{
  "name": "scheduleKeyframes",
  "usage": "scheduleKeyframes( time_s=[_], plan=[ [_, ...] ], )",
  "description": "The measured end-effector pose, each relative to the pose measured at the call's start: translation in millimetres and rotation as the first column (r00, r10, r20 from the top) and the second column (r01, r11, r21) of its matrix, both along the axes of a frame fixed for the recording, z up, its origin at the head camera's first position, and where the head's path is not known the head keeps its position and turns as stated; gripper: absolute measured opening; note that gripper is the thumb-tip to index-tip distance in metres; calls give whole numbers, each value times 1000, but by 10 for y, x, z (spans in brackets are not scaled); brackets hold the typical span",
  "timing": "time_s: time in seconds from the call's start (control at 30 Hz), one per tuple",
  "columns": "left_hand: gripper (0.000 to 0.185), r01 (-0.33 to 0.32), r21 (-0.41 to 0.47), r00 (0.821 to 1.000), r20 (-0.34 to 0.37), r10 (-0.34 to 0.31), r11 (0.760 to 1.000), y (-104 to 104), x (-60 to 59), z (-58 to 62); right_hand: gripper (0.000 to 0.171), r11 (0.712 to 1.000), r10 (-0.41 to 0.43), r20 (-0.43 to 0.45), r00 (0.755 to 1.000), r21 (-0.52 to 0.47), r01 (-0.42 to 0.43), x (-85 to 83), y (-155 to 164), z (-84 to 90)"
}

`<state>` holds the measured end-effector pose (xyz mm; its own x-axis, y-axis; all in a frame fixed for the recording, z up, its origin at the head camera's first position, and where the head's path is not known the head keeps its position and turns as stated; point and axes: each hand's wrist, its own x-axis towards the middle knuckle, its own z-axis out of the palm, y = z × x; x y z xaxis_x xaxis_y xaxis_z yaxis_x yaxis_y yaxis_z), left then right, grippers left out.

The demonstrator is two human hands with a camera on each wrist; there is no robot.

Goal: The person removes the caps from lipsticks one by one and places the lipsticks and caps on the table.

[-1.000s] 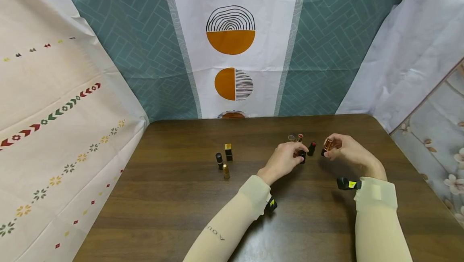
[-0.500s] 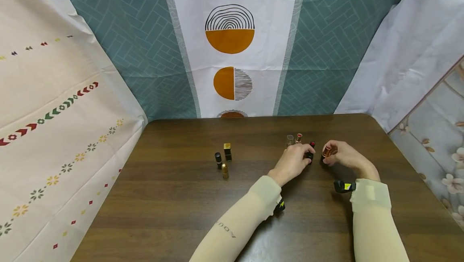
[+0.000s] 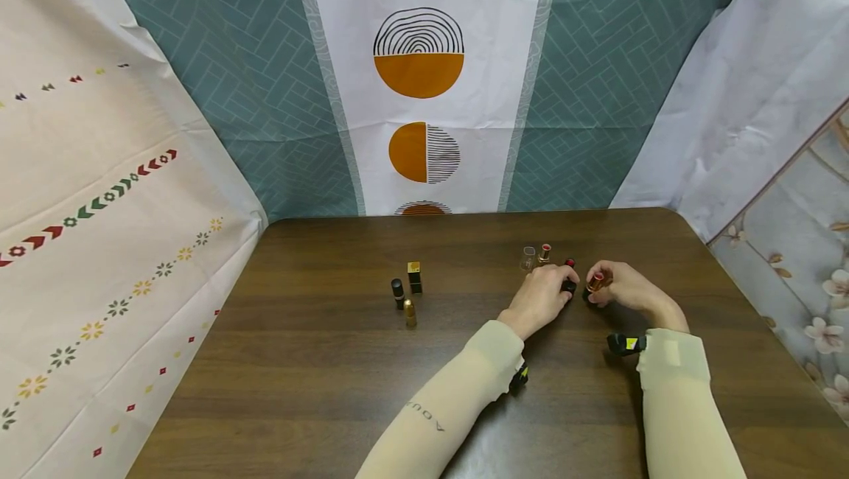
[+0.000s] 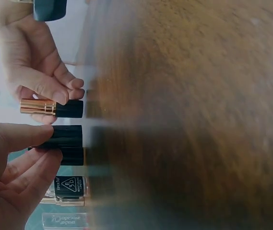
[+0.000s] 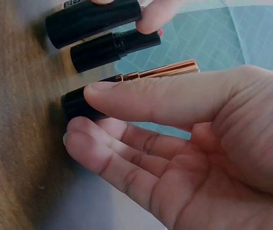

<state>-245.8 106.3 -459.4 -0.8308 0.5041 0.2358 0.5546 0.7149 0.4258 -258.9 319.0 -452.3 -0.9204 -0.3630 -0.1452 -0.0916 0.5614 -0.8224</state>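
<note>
My left hand (image 3: 540,298) pinches a plain black lipstick cap (image 4: 68,136) between thumb and fingers, upright and close over the tabletop. Right beside it stands an open black lipstick (image 5: 98,51) with a red tip, partly hidden by the hand in the head view. My right hand (image 3: 626,287) holds a lipstick with a black base and copper upper tube (image 4: 45,108) upright, thumb on one side and fingers on the other. The base end is down at the table. Behind my left hand stand another red-tipped lipstick (image 3: 544,253) and a clear cap (image 3: 528,258).
Further left on the brown wooden table (image 3: 318,376) stand a black tube (image 3: 398,293), a black box-shaped tube with a gold top (image 3: 415,277) and a gold bullet-shaped tube (image 3: 410,313). A patterned curtain (image 3: 424,96) hangs behind the table's back edge.
My left hand has moved right with the black cap, up beside the open black lipstick. My right hand has come down slightly with the copper-and-black lipstick, uncovering none of the things behind.
</note>
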Motion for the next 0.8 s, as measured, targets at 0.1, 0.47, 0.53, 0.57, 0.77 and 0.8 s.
scheduleKeyframes(
  time_s=[0.1, 0.47, 0.53, 0.57, 0.77, 0.8],
  plan=[
    [25, 2, -1, 1000, -7, -2, 1000, 18, -15, -19, 29, 1000, -4, 11, 1000, -3, 4, -1, -15, -7],
    [26, -2, 15, 1000, -22, 3, 1000, 48, -29, -62, 31, 1000, 10, 29, 1000, -23, -10, 11, -47, -8],
    [26, -2, 17, 1000, -23, 3, 1000, 49, -31, -65, 31, 1000, 10, 36, 999, -27, -9, 12, -48, -10],
    [26, -2, 17, 1000, -22, 3, 1000, 49, -32, -66, 31, 1000, 11, 38, 999, -28, -10, 12, -48, -10],
    [30, -7, 16, 1000, -8, 7, 1000, 52, -33, -66, 34, 999, 28, 46, 999, -37, -26, 20, -21, -1],
    [30, -7, 17, 1000, -6, 7, 1000, 51, -29, -62, 36, 999, 36, 41, 999, -37, -34, 22, -12, 4]
  ],
)
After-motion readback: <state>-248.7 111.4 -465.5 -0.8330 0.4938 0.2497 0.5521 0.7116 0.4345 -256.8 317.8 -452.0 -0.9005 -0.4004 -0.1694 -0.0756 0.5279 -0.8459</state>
